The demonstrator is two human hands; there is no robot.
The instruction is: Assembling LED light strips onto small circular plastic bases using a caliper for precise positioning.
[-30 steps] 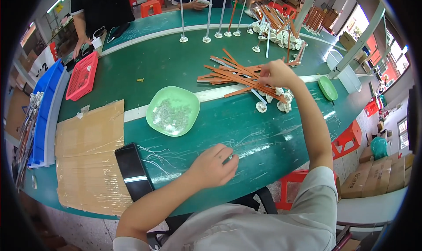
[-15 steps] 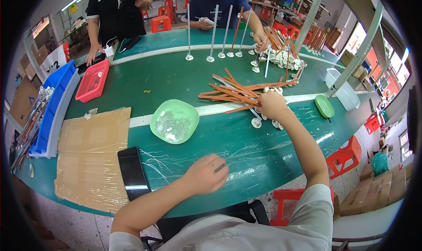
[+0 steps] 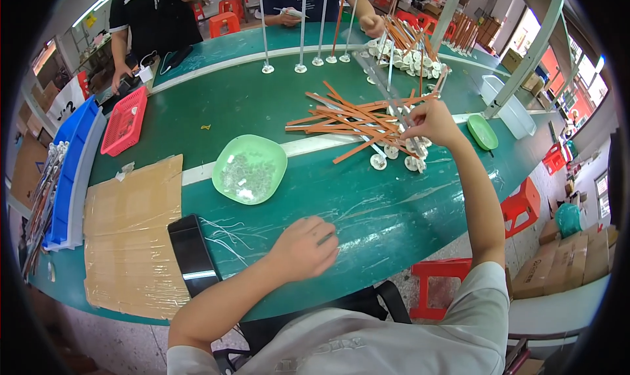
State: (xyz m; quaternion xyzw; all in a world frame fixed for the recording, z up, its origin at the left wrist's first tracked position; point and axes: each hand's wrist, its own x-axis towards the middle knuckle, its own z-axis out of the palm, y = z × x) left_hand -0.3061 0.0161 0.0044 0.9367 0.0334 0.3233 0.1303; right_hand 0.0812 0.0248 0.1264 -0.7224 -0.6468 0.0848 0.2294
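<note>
A grey stick [image 3: 387,86] is held in the right hand [image 3: 426,122], pinched between thumb and fingers that are closed on its lower part, at the right end of a loose pile of orange sticks [image 3: 354,120] and white discs [image 3: 378,161]. The stick is tilted, its far end pointed away and to the left. For clean handling, the pinch should be firm but light, and the stick should be drawn along its own length, as crossed neighbours could easily be snagged. The discs should be watched too, being bunched close under the fingers. The left hand [image 3: 305,249] is curled at the near part of the table, well apart from the pile; a dark spot is seen by its fingers, but whether anything is gripped there cannot be told.

The table [image 3: 197,106] is green, crossed by pale bands, scuffed near the front. A green bowl [image 3: 252,140] of small clear pieces is set left of the pile. A phone [image 3: 193,253] is laid at the edge of a cardboard sheet [image 3: 134,237]. Farther left: pink basket [image 3: 125,127], blue bin [image 3: 69,178]. Upright sticks [image 3: 302,30] are stood on discs behind. Two people are seen across the table, red stools [image 3: 226,23] beyond; boxes [image 3: 558,263] are stacked at right.
</note>
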